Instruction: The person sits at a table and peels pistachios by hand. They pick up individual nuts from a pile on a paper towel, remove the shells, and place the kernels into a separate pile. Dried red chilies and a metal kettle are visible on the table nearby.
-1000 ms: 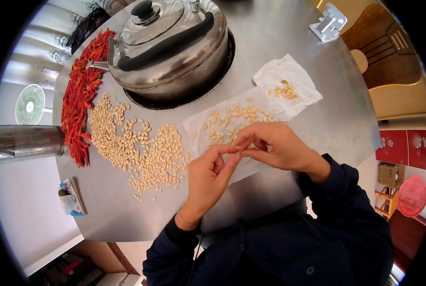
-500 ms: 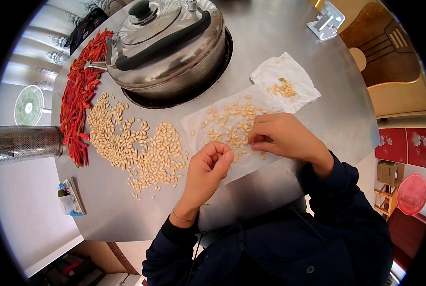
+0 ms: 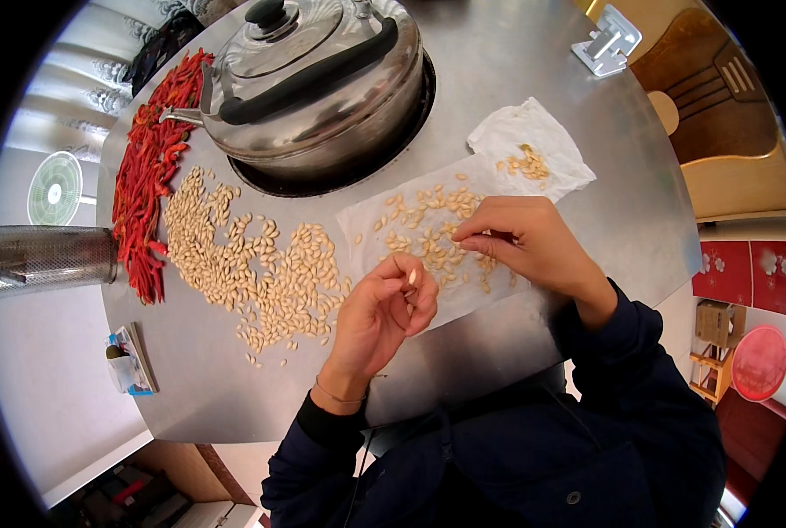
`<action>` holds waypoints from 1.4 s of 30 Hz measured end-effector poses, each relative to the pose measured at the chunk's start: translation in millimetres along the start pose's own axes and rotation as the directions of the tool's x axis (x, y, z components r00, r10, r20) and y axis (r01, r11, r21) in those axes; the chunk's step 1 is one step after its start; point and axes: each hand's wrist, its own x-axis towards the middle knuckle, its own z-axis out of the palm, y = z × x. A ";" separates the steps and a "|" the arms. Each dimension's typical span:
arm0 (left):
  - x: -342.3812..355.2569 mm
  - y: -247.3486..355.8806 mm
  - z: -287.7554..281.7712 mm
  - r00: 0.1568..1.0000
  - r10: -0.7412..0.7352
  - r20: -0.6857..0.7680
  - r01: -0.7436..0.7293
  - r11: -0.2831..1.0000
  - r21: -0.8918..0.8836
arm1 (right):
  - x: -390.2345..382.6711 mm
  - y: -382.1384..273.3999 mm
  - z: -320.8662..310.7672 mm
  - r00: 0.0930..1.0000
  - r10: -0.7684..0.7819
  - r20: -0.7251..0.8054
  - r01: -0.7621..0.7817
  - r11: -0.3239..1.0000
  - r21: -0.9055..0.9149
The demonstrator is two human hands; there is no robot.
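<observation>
My left hand (image 3: 380, 312) is turned partly palm up, its fingers curled, with a single pale pumpkin seed (image 3: 412, 276) at the fingertips. Close by on the right, my right hand (image 3: 533, 242) hovers over the white paper sheet (image 3: 358, 216) with thumb and fingers pinched together; whatever lies between them is too small to make out. Beneath both hands, yellowish seeds or shells (image 3: 437, 211) are scattered on the sheet. To the left, a wide spread of pumpkin seeds (image 3: 278, 282) lies directly on the metal table. A small heap of seed pieces (image 3: 529, 165) rests on a crumpled tissue (image 3: 564, 163).
A large steel kettle (image 3: 322, 114) stands in a round recess at the table's (image 3: 489, 53) far middle. Red chilies (image 3: 142, 194) line the left edge. A white stand (image 3: 606, 42) sits far right, a small holder (image 3: 129, 361) near left. A wooden chair (image 3: 718, 176) is at right.
My left hand has rolled palm upward, bringing the seed into view. My right hand has lifted slightly, its fingers drawn into a pinch.
</observation>
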 end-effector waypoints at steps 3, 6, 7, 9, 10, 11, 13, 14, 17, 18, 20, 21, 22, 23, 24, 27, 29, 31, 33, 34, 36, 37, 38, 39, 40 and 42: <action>1.3 -1.3 1.8 0.998 0.009 -0.058 -0.010 1.000 -0.014 | 0.4 -4.4 5.3 0.988 -0.135 -0.081 0.137 0.990 0.019; 2.6 -4.6 -5.1 1.000 0.018 0.000 -0.018 1.000 0.009 | 0.1 -8.7 18.8 0.949 -0.283 -0.140 0.289 0.957 0.025; 2.3 -5.3 -6.3 1.000 0.025 0.010 -0.025 0.999 0.021 | 0.5 -10.7 23.3 0.939 -0.311 -0.146 0.319 0.947 0.037; 2.2 -6.3 -6.7 0.999 0.038 0.033 -0.039 0.998 0.043 | 0.4 -14.5 28.3 0.936 -0.318 -0.151 0.330 0.942 0.060; 2.1 -5.9 -3.5 1.000 0.024 -0.014 -0.024 0.999 0.049 | 0.1 -16.0 29.6 0.943 -0.299 -0.147 0.311 0.948 0.071; 1.9 -4.6 2.6 0.998 0.011 -0.061 -0.008 0.998 0.054 | -0.7 -17.2 30.2 0.950 -0.279 -0.144 0.292 0.953 0.081; 1.4 -3.7 5.3 0.995 -0.002 -0.100 0.009 0.998 0.061 | -2.5 -24.3 25.8 0.986 -0.117 -0.118 0.138 0.971 0.193; 1.6 -2.9 4.5 0.996 -0.005 -0.089 0.011 0.998 0.064 | -3.2 -26.5 23.8 0.995 -0.036 -0.098 0.060 0.967 0.246; 2.0 -2.1 3.1 0.988 0.034 -0.152 -0.017 0.993 0.113 | -3.8 -10.0 24.6 0.975 -0.026 -0.221 0.071 0.978 0.198; 1.3 -1.5 1.6 0.980 0.057 -0.192 -0.031 0.990 0.135 | -2.2 -8.8 22.1 0.982 -0.010 -0.191 0.037 0.990 0.135; -1.1 3.3 -4.8 0.961 0.139 -0.238 -0.055 0.942 0.330 | 0.7 -7.1 16.8 0.991 0.028 -0.135 -0.027 1.000 0.005; -2.1 4.8 -6.7 0.949 0.184 -0.255 -0.061 0.904 0.424 | 0.7 -4.8 15.5 0.996 -0.018 -0.085 0.013 0.999 -0.051; -1.6 2.4 -4.7 0.932 0.242 -0.270 -0.070 0.850 0.522 | 0.1 -1.5 14.8 0.998 -0.060 -0.032 0.057 0.993 -0.104; -0.2 -2.7 -0.5 0.912 0.301 -0.279 -0.072 0.787 0.613 | -0.6 0.7 14.5 0.995 -0.100 0.022 0.102 0.983 -0.155; 0.0 -6.5 2.6 0.889 0.359 -0.284 -0.066 0.714 0.697 | -1.3 1.8 15.1 0.995 -0.092 0.044 0.098 0.978 -0.183; -2.9 -7.3 11.7 0.913 0.346 -0.218 0.034 0.466 0.884 | -2.9 3.9 17.4 0.994 -0.070 0.088 0.090 0.963 -0.254; -0.2 -9.8 17.1 0.918 0.360 -0.168 0.032 0.355 0.934 | -3.8 5.5 18.6 0.994 -0.063 0.089 0.086 0.954 -0.286; 0.4 -11.8 15.5 0.923 0.366 -0.120 0.030 0.242 0.970 | -3.7 4.6 18.6 0.993 -0.066 0.095 0.092 0.947 -0.306; 0.7 -12.7 13.5 0.917 0.381 -0.116 0.018 0.251 0.968 | -3.8 4.3 18.4 0.993 -0.070 0.097 0.098 0.943 -0.317; 1.2 -13.0 13.1 0.915 0.388 -0.113 0.011 0.256 0.967 | -3.8 4.2 18.3 0.993 -0.073 0.096 0.100 0.943 -0.318; 2.0 -13.0 13.1 0.917 0.384 -0.111 0.014 0.247 0.969 | -3.8 4.5 17.6 0.994 -0.070 0.083 0.092 0.951 -0.297; 2.1 -12.9 13.1 0.918 0.382 -0.111 0.016 0.242 0.970 | -3.4 4.7 16.8 0.995 -0.065 0.072 0.083 0.958 -0.274; 1.7 -12.1 13.9 0.921 0.371 -0.118 0.024 0.248 0.969 | -3.2 4.5 16.1 0.996 -0.060 0.061 0.073 0.965 -0.250; 0.6 -10.7 15.0 0.923 0.362 -0.126 0.032 0.254 0.967 | -2.3 1.9 15.3 0.999 -0.035 0.042 0.042 0.980 -0.195; -0.2 -10.0 15.4 0.926 0.353 -0.135 0.041 0.260 0.965 | -1.0 -3.0 13.9 1.000 -0.008 0.024 0.012 0.990 -0.138; 1.3 -15.3 8.5 0.914 0.376 -0.152 -0.011 0.397 0.918 | -0.4 -9.8 13.9 0.999 0.033 0.022 -0.033 0.999 -0.024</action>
